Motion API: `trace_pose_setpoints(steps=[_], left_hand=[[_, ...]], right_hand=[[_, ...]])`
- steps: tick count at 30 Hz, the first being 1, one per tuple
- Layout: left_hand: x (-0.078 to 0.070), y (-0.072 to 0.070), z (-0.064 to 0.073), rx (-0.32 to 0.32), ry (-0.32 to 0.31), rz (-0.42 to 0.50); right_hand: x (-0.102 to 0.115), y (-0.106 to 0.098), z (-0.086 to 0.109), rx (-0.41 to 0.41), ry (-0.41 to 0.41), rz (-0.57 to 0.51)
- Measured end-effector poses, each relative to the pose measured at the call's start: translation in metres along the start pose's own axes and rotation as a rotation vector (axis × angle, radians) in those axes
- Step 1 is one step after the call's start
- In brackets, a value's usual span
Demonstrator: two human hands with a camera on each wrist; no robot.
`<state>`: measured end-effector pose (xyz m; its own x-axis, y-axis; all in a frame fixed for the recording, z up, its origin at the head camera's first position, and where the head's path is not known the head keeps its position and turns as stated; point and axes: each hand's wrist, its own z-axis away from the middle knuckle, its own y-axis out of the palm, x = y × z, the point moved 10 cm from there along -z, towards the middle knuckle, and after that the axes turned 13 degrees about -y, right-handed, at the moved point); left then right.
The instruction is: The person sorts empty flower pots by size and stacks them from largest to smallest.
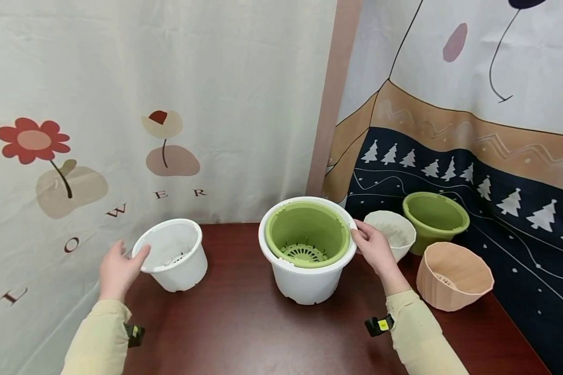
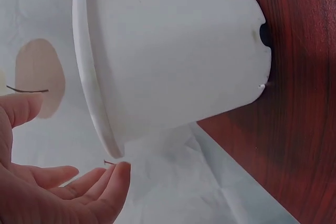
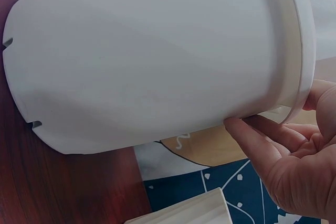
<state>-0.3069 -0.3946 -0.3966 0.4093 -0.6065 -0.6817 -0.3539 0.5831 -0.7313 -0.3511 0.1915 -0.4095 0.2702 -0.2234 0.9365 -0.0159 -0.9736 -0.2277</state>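
Two white flowerpots stand on the table. The larger white flowerpot (image 1: 307, 284), at centre, has a green slotted pot (image 1: 308, 229) nested inside it. My right hand (image 1: 374, 246) pinches its right rim, thumb on the rim and fingers against the outer wall below, as the right wrist view shows. To the left is the smaller white flowerpot (image 1: 180, 271), with holes in its floor. My left hand (image 1: 119, 270) is beside its left rim, thumb and fingers spread. In the left wrist view the fingertips (image 2: 122, 171) appear just off the rim.
On the right side are a cream faceted pot (image 1: 394, 234), a green pot (image 1: 436, 216) and a peach ribbed pot (image 1: 455, 276). Behind the dark red table (image 1: 253, 333) hangs a pale printed curtain (image 1: 244, 104); another patterned cloth (image 1: 521, 250) hangs along the right edge.
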Motion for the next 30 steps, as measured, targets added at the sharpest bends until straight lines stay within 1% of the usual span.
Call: trace_pose_setpoints(steps=[4,8,14,19,25,30], left_hand=[[0.007,0.003,-0.006,0.035,-0.038,-0.019],[0.013,0.005,-0.011,0.053,-0.059,-0.040],[0.012,0.005,-0.012,0.054,-0.045,-0.065],[0.014,0.005,-0.014,0.053,-0.038,-0.064],[0.016,0.009,-0.016,0.119,-0.059,-0.030],[0.019,0.015,-0.016,0.196,-0.093,0.044]], right_hand=[[0.000,0.000,0.000,-0.003,0.005,0.004],[0.000,0.000,0.000,0.000,0.004,0.010],[-0.001,0.000,0.000,0.001,0.007,0.013],[-0.001,0.000,0.000,-0.002,0.004,0.004],[0.000,-0.001,0.000,0.000,0.003,0.005],[-0.001,0.000,-0.001,-0.001,0.004,0.001]])
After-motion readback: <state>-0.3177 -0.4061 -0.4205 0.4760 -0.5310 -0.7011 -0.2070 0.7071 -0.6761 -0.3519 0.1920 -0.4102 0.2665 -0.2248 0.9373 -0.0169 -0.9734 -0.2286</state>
